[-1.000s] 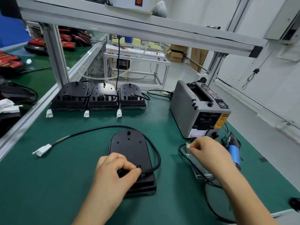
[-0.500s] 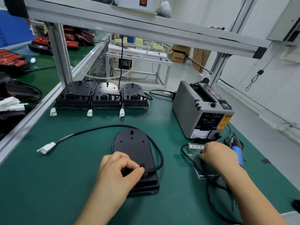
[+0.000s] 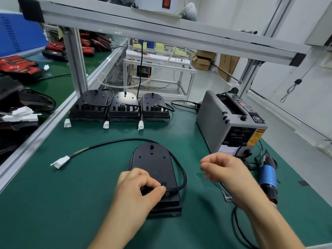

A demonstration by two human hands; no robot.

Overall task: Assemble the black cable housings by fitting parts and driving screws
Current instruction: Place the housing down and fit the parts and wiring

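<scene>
A black cable housing (image 3: 152, 164) lies flat on the green mat, rounded end away from me. Its black cable (image 3: 115, 141) loops from the near right corner round the far end to a white connector (image 3: 60, 161) on the left. My left hand (image 3: 138, 189) rests on the housing's near end, thumb and fingers pinching the cable's entry plug there. My right hand (image 3: 224, 168) hovers to the right of the housing, blurred, fingers curled, pinching what looks like a small clear tape strip (image 3: 200, 174).
A grey tape dispenser (image 3: 215, 123) stands at the right, with a blue electric screwdriver (image 3: 267, 177) lying beside it. Three finished black housings (image 3: 122, 106) line the back edge. An aluminium frame post (image 3: 75, 60) rises at the back left.
My right hand left the tape dispenser's outlet and moved left toward the housing. The left hand kept its pinch on the cable entry.
</scene>
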